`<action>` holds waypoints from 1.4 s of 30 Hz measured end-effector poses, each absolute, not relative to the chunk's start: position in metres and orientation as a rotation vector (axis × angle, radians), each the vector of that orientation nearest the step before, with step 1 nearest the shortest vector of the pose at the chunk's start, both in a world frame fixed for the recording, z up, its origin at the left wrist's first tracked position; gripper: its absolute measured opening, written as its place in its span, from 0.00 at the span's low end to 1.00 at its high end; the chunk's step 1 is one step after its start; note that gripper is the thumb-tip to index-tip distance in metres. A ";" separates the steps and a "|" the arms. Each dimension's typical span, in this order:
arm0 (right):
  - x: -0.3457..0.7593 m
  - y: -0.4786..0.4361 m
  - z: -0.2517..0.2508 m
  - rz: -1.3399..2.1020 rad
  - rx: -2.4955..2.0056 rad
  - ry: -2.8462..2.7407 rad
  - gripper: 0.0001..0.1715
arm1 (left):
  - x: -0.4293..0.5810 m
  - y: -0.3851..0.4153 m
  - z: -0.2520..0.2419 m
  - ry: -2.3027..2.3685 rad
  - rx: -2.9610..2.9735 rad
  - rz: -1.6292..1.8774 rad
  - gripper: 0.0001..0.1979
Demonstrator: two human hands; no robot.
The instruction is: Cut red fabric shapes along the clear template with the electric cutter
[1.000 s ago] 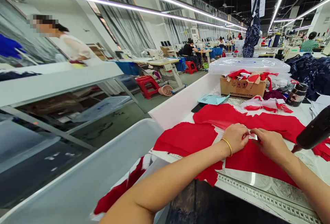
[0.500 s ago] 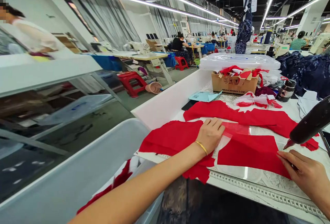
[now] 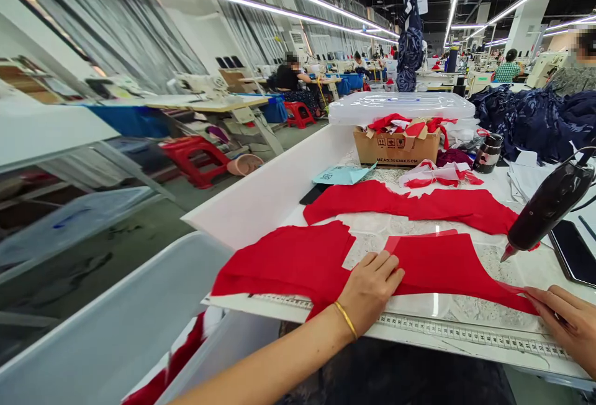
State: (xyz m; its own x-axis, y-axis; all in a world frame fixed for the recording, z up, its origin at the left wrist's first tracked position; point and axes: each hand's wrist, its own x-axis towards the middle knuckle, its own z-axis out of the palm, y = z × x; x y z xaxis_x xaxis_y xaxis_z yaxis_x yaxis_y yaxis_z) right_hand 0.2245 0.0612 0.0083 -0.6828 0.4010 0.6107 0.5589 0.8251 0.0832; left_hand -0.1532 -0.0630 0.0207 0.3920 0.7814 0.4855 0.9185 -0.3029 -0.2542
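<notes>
A cut piece of red fabric (image 3: 437, 265) lies on the white worktable (image 3: 326, 312), with a sheer layer showing along its upper edge. At its left end my left hand (image 3: 375, 284) presses down with curled fingers gripping the cloth. My right hand (image 3: 561, 318) pinches the narrow right tip, drawn out near the table's front edge. A stack of red fabric pieces (image 3: 284, 262) lies just left of my left hand. Farther back stretches a long red fabric strip (image 3: 410, 203). Above the right side is a black tool (image 3: 552, 200) with a pointed reddish tip, touched by neither hand.
A measuring tape (image 3: 447, 329) runs along the front edge. Behind are a cardboard box (image 3: 395, 149) of red scraps, a dark jar (image 3: 488, 153), and dark blue garments (image 3: 554, 122). A phone (image 3: 575, 250) lies right. Left stands a grey bin (image 3: 125, 305). People sit at machines beyond.
My left hand has come down toward the front edge and onto the piece's left end. My right hand still pinches its tip, now pulled outward. The view has turned slightly right.
</notes>
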 end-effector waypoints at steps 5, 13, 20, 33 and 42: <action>0.230 0.056 0.005 -0.381 -0.758 -2.409 0.17 | -0.146 -0.066 0.016 -1.527 -2.198 -0.395 0.18; 0.249 0.054 0.027 0.071 -0.962 -2.619 0.18 | -0.148 -0.075 0.005 -1.726 -2.238 -0.461 0.24; 0.196 0.079 0.063 0.335 -1.008 -2.129 0.43 | -0.113 -0.068 0.007 -1.621 -2.501 -0.554 0.32; 0.108 0.086 0.100 0.691 -0.917 -1.585 0.11 | -0.011 -0.033 0.005 -1.260 -2.932 -0.592 0.39; 0.158 0.066 0.096 0.594 -1.105 -1.518 0.16 | -0.003 -0.022 0.001 -1.213 -2.944 -0.554 0.38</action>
State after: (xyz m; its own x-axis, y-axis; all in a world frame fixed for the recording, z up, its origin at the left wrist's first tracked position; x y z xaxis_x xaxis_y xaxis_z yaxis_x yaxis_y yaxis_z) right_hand 0.1580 0.0662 0.0955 0.0491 0.8783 0.4755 0.3226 0.4366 -0.8398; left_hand -0.0035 -0.0225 0.0010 0.6602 0.6980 0.2775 0.6670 -0.7147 0.2107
